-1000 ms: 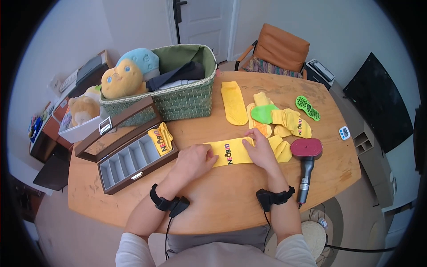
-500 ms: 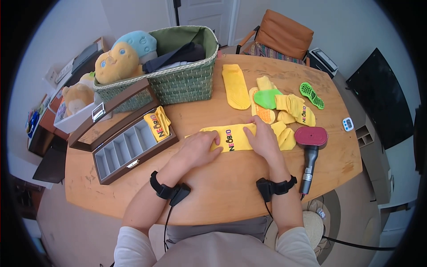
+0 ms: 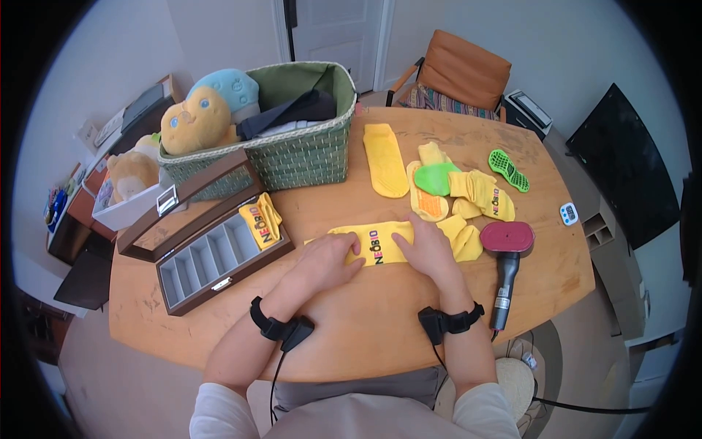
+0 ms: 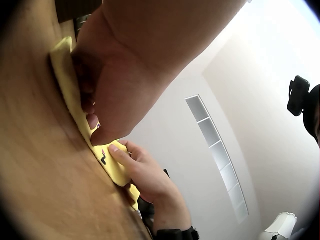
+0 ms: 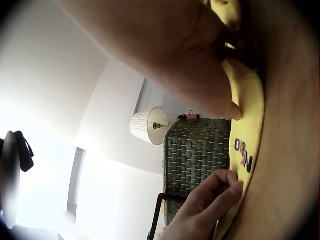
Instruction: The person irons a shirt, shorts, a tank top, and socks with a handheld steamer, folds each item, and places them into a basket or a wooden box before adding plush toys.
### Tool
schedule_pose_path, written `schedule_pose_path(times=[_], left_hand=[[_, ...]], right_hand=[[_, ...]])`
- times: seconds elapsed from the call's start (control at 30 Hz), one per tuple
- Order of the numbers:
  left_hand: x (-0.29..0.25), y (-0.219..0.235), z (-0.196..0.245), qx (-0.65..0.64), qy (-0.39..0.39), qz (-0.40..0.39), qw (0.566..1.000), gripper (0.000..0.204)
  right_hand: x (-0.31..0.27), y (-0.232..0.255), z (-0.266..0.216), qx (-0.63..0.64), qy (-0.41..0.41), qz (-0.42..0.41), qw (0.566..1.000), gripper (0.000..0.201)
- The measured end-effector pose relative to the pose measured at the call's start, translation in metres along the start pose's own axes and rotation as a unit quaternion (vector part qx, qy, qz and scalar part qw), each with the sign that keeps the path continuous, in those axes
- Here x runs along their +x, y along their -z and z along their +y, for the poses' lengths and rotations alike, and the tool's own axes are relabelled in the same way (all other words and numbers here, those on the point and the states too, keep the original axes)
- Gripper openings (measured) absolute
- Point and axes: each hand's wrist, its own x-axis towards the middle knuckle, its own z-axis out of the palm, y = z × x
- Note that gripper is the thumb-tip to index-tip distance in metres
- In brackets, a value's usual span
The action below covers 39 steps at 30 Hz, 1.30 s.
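Observation:
A yellow sock (image 3: 376, 247) with NEOBIO lettering lies stretched across the table between both hands. My left hand (image 3: 327, 263) has curled fingers on its left part; in the right wrist view that thumb and index finger pinch the fabric beside the lettering. At the other side, my right hand (image 3: 431, 250) grips the sock, its thumb on top, as the left wrist view shows. Bunched yellow fabric (image 3: 468, 240) lies just past the right hand. To the left stands an open brown compartment box (image 3: 219, 282), with a folded yellow sock (image 3: 261, 222) in its end compartment.
A handheld steamer (image 3: 506, 241) lies right of the right hand. Farther back are a flat yellow sock (image 3: 385, 161), a pile of yellow and green socks (image 3: 439, 179), a green grippy sole piece (image 3: 508, 170) and a small timer (image 3: 568, 214). A woven basket (image 3: 307, 157) with plush toys stands behind the box.
My left hand has shifted slightly right over the sock, so the sock's left end now shows beyond it. The right hand keeps its hold. The head view tilted slightly and came back.

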Motion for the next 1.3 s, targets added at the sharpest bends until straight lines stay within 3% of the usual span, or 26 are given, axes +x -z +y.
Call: schedule_pose_path(times=[0.63,0.83,0.9,0.97,1.0,1.03,1.07,1.1,1.13,1.17,1.23,1.3], left_hand=[[-0.003,-0.002,-0.001,0.010,-0.005,-0.020,1.000,0.029],[-0.004,-0.004,-0.001,0.015,-0.008,-0.019,1.000,0.028],[-0.004,0.007,0.004,0.018,-0.009,-0.018,1.000,0.028],[-0.007,0.028,0.011,-0.026,0.049,-0.106,0.993,0.030],[-0.009,0.040,0.016,-0.028,0.052,-0.109,0.992,0.030],[-0.012,0.052,0.022,-0.031,0.068,-0.079,0.994,0.027],[-0.013,0.058,0.022,-0.033,0.084,-0.049,0.995,0.025],[-0.013,0.058,0.016,-0.034,0.087,-0.052,0.994,0.025],[-0.013,0.056,0.007,-0.019,0.045,-0.010,0.999,0.023],[-0.013,0.055,-0.001,-0.005,0.004,0.032,0.999,0.021],[-0.013,0.052,-0.010,0.049,-0.029,0.052,0.997,0.022],[-0.015,0.050,-0.015,0.165,-0.033,0.098,0.981,0.023]], right_hand=[[-0.004,-0.002,-0.002,-0.009,-0.010,-0.015,1.000,0.044],[0.001,-0.007,0.002,0.019,-0.019,0.004,1.000,0.034],[0.011,-0.020,0.014,0.229,0.107,0.116,0.960,0.027],[0.010,-0.005,0.008,0.274,0.071,0.075,0.956,0.025],[0.011,0.007,0.003,0.369,-0.034,-0.017,0.929,0.025],[0.010,0.011,0.001,0.454,-0.139,-0.108,0.873,0.024],[0.011,-0.001,0.001,0.507,-0.068,-0.037,0.858,0.022],[0.010,-0.007,0.002,0.508,-0.071,-0.040,0.857,0.022],[0.009,-0.009,0.002,0.308,0.017,0.107,0.945,0.021],[0.008,-0.009,-0.001,0.084,0.106,0.245,0.960,0.021],[0.006,-0.004,-0.005,0.089,0.096,0.227,0.965,0.021],[0.007,-0.001,-0.004,0.156,0.021,0.034,0.987,0.022]])
